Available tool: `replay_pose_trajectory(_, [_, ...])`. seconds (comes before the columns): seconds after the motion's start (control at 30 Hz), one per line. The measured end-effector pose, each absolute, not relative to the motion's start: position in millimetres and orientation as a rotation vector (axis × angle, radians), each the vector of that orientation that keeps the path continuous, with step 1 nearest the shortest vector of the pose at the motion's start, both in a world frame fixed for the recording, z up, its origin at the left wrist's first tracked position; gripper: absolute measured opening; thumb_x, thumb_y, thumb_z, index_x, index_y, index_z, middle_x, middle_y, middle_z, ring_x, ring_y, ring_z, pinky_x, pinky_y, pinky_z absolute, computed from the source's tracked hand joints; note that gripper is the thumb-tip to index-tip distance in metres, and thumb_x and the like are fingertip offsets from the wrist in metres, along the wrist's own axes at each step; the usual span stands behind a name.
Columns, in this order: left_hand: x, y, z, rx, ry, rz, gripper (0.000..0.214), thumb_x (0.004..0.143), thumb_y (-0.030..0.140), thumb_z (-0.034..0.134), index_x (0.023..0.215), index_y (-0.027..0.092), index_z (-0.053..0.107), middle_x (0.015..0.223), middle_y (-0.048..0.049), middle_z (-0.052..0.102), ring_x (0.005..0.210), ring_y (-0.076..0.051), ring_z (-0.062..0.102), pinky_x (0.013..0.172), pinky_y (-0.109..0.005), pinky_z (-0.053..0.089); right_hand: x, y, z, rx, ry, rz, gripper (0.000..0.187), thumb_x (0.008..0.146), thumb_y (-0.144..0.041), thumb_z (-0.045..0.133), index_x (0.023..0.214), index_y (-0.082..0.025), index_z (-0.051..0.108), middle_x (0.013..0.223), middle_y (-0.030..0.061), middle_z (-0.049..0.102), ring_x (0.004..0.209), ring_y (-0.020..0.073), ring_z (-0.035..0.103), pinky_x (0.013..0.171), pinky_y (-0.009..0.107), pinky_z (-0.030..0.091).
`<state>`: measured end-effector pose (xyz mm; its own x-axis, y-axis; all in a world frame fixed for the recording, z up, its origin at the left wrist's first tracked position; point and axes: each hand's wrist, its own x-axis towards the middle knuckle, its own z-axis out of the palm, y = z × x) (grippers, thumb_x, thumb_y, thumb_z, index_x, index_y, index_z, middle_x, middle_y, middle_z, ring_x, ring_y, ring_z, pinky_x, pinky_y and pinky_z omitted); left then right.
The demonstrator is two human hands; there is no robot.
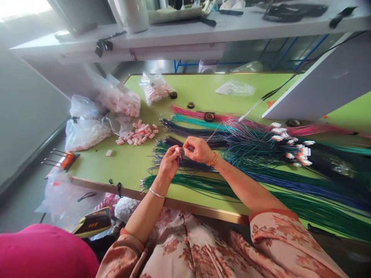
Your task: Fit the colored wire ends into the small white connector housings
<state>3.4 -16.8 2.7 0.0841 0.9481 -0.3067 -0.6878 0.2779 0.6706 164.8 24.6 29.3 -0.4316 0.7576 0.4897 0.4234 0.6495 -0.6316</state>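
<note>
My left hand (169, 163) is closed on a small white-and-orange connector (177, 150), held up over the green table. Close against it, my right hand (198, 150) pinches a thin wire at the connector's end; its fingertips hide the wire's tip. A blue wire (179, 166) hangs in a loop below the connector. Beneath both hands lie bundles of dark and green wires (203, 187) with metal tips at their left ends. To the left is a pile of loose pink-and-white connectors (138, 133). On the right, several connectors with wires in them (290, 144) rest on the bundles.
Plastic bags of connectors (121, 98) and a white bag (84, 133) stand at the left. Tape rolls (209, 116) lie near the red wires (188, 111). An orange holder with metal rods (66, 160) sits at the table's left corner. A slanted white panel (319, 85) rises at right.
</note>
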Motion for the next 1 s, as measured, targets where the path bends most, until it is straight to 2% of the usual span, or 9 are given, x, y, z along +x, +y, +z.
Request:
replay_pose_trajectory(0.47, [2, -16, 3, 0.408, 0.79, 1.262, 0.024, 0.073, 0.009, 0.071, 0.094, 0.017, 0.064, 0.087, -0.0003, 0.066, 0.072, -0.006, 0.06, 0.072, -0.019, 0.048, 169, 25, 31, -0.895, -1.98, 0.562, 0.008, 0.081, -0.021, 0.057, 0.074, -0.017, 0.059, 0.071, 0.0009, 0.059, 0.061, 0.0101, 0.051, 0.059, 0.023, 0.039])
replay_pose_trajectory(0.63, [2, -16, 3, 0.374, 0.787, 1.272, 0.021, 0.074, 0.008, 0.07, 0.093, 0.016, 0.064, 0.086, -0.0006, 0.066, 0.072, -0.006, 0.061, 0.071, -0.018, 0.049, 173, 23, 33, -0.956, -1.949, 0.641, 0.009, 0.084, -0.026, 0.056, 0.082, -0.018, 0.06, 0.068, -0.0006, 0.062, 0.055, 0.0093, 0.05, 0.056, 0.022, 0.038])
replay_pose_trajectory(0.83, [2, -16, 3, 0.369, 0.768, 1.268, 0.021, 0.074, 0.007, 0.07, 0.093, 0.015, 0.064, 0.085, -0.0007, 0.066, 0.073, -0.006, 0.061, 0.072, -0.017, 0.049, 177, 23, 36, -0.976, -2.049, 0.522, 0.011, 0.078, -0.025, 0.061, 0.084, -0.017, 0.065, 0.062, -0.0024, 0.057, 0.053, 0.0088, 0.044, 0.055, 0.023, 0.034])
replay_pose_trajectory(1.0, [1, -17, 4, 0.38, 0.77, 1.265, 0.023, 0.073, 0.009, 0.072, 0.094, 0.016, 0.064, 0.083, -0.0001, 0.065, 0.071, -0.006, 0.061, 0.071, -0.018, 0.049, 181, 22, 42, -0.895, -2.095, 0.588, 0.016, 0.075, -0.024, 0.062, 0.09, -0.017, 0.066, 0.069, -0.0017, 0.055, 0.058, 0.0096, 0.044, 0.057, 0.024, 0.036])
